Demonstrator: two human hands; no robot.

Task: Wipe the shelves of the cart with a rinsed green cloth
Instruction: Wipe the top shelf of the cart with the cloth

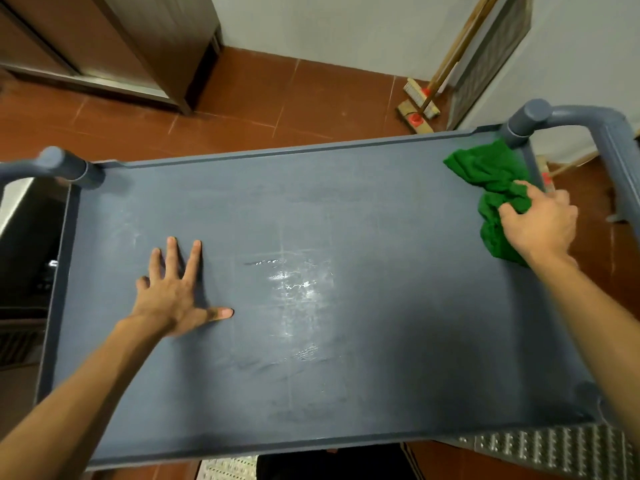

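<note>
The cart's grey-blue top shelf (398,220) fills the view, with wet streaks shining near its middle. A crumpled green cloth (485,168) lies at the shelf's far right corner, beside the corner post. My right hand (540,223) presses on the cloth and grips its near part. My left hand (176,292) lies flat on the shelf's left half, fingers spread, holding nothing.
The cart's handle (609,133) arches at the right and another handle end (52,164) shows at the left. Brooms (420,105) lean against the white wall behind. A metal cabinet (138,46) stands at the back left on red floor tiles.
</note>
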